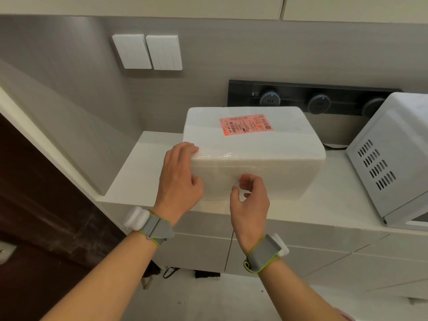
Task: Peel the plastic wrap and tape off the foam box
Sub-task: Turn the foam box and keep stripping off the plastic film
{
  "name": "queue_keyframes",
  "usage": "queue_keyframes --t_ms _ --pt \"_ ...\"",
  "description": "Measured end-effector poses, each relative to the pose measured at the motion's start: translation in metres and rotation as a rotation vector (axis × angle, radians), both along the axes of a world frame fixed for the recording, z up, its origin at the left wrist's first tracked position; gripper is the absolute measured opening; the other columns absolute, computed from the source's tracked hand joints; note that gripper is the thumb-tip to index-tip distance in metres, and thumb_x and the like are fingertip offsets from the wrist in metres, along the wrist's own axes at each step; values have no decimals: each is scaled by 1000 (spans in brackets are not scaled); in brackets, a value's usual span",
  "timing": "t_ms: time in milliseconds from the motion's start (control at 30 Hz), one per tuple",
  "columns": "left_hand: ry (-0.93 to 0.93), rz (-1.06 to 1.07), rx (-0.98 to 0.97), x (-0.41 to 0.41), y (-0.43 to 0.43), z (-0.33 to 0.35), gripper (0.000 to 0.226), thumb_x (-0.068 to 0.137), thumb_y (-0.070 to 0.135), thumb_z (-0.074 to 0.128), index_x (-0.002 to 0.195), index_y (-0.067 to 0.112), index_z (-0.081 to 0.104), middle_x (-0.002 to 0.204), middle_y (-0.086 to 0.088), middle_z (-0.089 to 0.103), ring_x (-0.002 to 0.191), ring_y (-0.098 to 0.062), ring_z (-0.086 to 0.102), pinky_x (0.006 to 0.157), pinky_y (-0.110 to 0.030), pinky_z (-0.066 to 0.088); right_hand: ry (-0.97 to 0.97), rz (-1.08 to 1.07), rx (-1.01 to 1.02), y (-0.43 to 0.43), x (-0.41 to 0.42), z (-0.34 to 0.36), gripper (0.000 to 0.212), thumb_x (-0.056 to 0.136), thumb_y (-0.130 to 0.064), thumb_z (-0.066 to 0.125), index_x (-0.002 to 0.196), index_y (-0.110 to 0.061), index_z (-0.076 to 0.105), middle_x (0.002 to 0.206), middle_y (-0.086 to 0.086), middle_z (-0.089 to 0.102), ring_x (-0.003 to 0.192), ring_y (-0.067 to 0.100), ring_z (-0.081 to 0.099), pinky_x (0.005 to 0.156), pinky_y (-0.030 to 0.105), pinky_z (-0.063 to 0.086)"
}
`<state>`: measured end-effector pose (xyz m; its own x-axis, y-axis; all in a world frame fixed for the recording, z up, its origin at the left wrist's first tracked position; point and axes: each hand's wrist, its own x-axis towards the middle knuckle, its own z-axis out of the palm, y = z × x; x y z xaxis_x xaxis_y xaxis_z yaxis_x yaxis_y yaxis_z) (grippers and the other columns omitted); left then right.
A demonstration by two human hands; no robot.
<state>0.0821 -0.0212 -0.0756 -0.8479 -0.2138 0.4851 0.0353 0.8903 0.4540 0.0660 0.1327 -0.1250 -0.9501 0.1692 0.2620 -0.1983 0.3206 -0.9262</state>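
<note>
A white foam box (273,147) stands on the white counter (136,172), wrapped in shiny clear plastic wrap (222,155) that glints along its near top edge. An orange shipping label (245,124) sits on the lid. My left hand (179,181) grips the box's near left corner, fingers over the top edge and thumb on the front face. My right hand (249,198) is at the front face, thumb and fingers curled against the surface as if pinching at the wrap; whether any film is between them is not visible.
A white microwave (389,158) stands close to the right of the box. Behind it a black socket rail (310,98) runs along the wall, with two white switch plates (148,52) higher up. A dark door (41,205) is at the left.
</note>
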Motion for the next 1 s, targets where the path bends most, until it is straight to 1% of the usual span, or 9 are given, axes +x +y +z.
queue_keyframes --t_ms 233,467,600,767,1000 --pt "-11 -5 2 1 1 1 62 68 -2 56 129 10 49 135 -4 46 124 -20 39 102 -17 28 -11 3 -16 -3 -3 1 27 88 -6 66 113 -14 60 104 -3 65 94 14 61 87 33 51" --pt "-14 -13 1 2 0 0 63 68 -2 57 129 10 49 136 -4 44 125 -21 39 103 -18 28 -42 -24 -100 -8 -6 2 24 89 -6 65 110 -15 60 98 -1 66 93 12 63 83 33 53" --pt "-9 -16 -3 2 0 -1 63 68 -3 56 129 10 49 135 -5 45 125 -22 39 104 -18 28 -7 -33 -71 -6 -6 -2 22 90 -5 64 110 -13 62 101 0 65 93 14 63 82 33 53" --pt "-9 -13 -4 1 -1 -2 64 67 -3 57 129 10 49 136 -5 45 125 -21 38 104 -13 23 36 -33 -14 -3 -5 -8 23 89 -2 63 108 -13 63 104 0 60 92 17 61 81 35 52" --pt "2 -15 -6 0 -1 -4 64 66 -3 56 129 10 49 136 -5 44 124 -22 38 104 -19 27 31 -65 -1 -2 -2 -13 26 90 -1 63 114 -11 61 106 -2 60 95 16 59 83 36 52"
